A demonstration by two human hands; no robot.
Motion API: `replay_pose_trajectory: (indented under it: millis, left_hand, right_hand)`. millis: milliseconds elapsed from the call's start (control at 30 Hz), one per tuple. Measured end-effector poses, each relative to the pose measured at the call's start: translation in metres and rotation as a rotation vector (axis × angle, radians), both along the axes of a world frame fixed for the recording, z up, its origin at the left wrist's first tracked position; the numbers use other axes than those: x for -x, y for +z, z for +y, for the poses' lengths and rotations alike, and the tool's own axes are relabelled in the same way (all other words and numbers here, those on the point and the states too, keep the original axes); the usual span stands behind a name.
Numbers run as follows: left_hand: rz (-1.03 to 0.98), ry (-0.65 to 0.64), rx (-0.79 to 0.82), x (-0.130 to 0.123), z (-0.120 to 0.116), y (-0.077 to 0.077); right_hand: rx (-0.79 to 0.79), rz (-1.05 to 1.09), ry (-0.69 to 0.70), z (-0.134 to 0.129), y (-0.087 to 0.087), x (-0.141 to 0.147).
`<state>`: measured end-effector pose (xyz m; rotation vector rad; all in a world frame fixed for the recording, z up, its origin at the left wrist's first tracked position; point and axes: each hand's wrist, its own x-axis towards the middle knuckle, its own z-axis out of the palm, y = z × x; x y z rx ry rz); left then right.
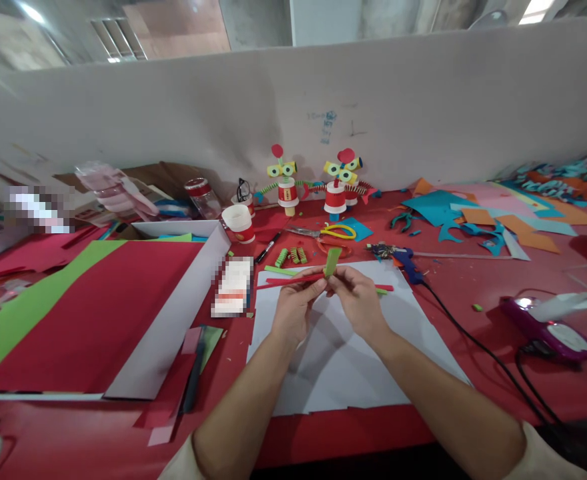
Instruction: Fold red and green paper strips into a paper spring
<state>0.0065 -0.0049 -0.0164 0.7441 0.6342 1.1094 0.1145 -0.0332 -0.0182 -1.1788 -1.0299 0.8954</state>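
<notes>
Both my hands meet over the white paper sheet (333, 353). My left hand (297, 307) is closed, pinching crossed paper strips at their joint. From the other side my right hand (359, 300) grips the same joint with its fingertips. A green paper strip (332, 260) stands up between the fingers. One red paper strip (288, 281) runs out to the left past my left hand. Just behind lie several folded green paper springs (293, 256). How the strips overlap is hidden by my fingers.
Cup figures (287, 192) stand by the partition. Yellow-handled scissors (341, 231), a marker (267, 247) and a paper cup (238, 223) lie or stand beyond. At right are a glue gun (407, 261) and a purple power strip (553, 333). A box of coloured paper (98, 313) occupies the left.
</notes>
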Motion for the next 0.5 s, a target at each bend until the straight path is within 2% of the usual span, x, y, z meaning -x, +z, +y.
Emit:
replay_pose_trajectory:
  millis: [133, 400, 500]
  left_hand:
    - [0.05, 0.008, -0.026, 0.0007, 0.0004, -0.0001]
    - [0.035, 0.058, -0.073, 0.0, 0.0026, -0.0007]
    - [0.012, 0.063, -0.026, 0.0031, 0.0047, -0.0026]
  right_hand:
    - [0.037, 0.076, 0.046, 0.0039, -0.0025, -0.0021]
    - [0.057, 0.07, 0.116, 0.003, -0.0019, -0.0019]
    - [0.041, 0.089, 0.15, 0.0035, 0.0007, -0.0012]
